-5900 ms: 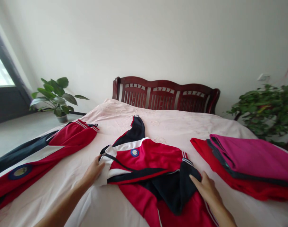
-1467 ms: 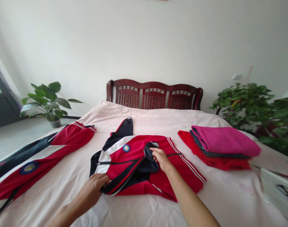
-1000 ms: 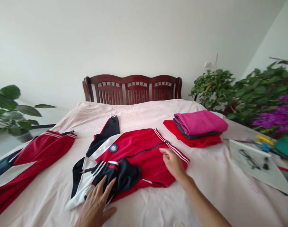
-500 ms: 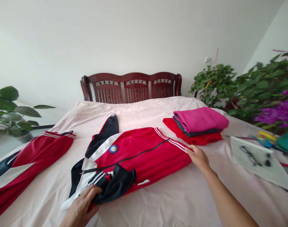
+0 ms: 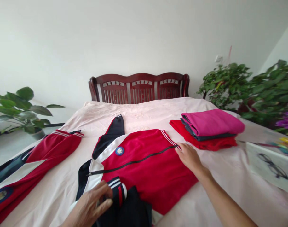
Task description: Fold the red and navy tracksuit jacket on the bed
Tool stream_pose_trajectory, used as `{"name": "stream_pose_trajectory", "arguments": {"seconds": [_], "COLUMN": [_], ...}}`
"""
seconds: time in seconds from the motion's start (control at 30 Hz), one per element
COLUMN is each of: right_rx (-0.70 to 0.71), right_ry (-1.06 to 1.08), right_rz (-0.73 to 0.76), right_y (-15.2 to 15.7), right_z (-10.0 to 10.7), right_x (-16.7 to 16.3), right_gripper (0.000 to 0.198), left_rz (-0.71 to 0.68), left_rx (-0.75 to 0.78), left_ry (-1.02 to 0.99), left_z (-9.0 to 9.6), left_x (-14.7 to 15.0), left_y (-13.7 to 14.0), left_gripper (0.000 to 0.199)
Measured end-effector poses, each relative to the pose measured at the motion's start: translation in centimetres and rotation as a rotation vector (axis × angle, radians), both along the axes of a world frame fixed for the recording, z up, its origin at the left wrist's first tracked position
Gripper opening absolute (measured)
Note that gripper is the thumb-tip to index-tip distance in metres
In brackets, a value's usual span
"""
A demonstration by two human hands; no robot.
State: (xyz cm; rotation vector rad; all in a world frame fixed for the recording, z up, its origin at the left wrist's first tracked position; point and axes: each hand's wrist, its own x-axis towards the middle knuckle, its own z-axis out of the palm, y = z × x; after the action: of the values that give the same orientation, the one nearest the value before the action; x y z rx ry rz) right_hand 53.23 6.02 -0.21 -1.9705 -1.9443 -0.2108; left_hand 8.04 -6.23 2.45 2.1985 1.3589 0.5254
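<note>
A red zip jacket (image 5: 144,148) with white panels, dark sleeves and a round blue badge lies front up on the bed. My right hand (image 5: 188,157) pinches its striped hem by the lower end of the zipper. At the near side, my left hand (image 5: 90,201) hovers over or lightly touches the jacket's collar side, beside the striped cuff of a dark sleeve (image 5: 132,208) folded across the front. The left fingers are loosely curled, with the thumb apart from them. Whether they touch the cuff is unclear. The jacket's other sleeve (image 5: 115,126) extends toward the headboard.
On the left lies a second red, white and dark garment (image 5: 51,157). A folded stack of clothes (image 5: 212,123), pink on top, sits to the right. Beyond it, eyeglasses (image 5: 273,165) rest on a pale board (image 5: 255,157). Potted plants (image 5: 226,82) flank the bed, with a wooden headboard (image 5: 141,78) behind.
The view has swung slightly left. My right hand has shifted along the hem to the zipper end. The jacket's near side and folded sleeve have spread toward me; my left hand's grasp on the sleeve has loosened.
</note>
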Motion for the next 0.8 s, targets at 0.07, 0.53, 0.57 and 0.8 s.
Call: {"name": "stream_pose_trajectory", "arguments": {"seconds": [0.07,0.53,0.57,0.8], "right_rx": [0.021,-0.282,-0.278,-0.209], "right_ry": [-0.02,0.01,0.03,0.141], "right_rz": [0.169,0.116,0.079,-0.261], "right_y": [1.7,11.6,12.3,18.4], "right_z": [0.3,-2.9,-2.6,-1.2], "right_x": [-4.4,-5.2,-4.8,-4.3], "right_gripper": [0.046,0.044,0.043,0.052], "left_rz": [0.116,0.498,0.538,0.994], "left_rx": [0.014,0.123,0.119,0.063], "left_ry": [-0.021,0.446,0.409,0.347], "left_z": [0.4,-6.6,-5.9,-3.3], "left_x": [1.4,-1.4,-1.7,-4.7], "left_y": [3.0,14.1,14.8,23.4], "left_gripper": [0.034,0.042,0.04,0.064]}}
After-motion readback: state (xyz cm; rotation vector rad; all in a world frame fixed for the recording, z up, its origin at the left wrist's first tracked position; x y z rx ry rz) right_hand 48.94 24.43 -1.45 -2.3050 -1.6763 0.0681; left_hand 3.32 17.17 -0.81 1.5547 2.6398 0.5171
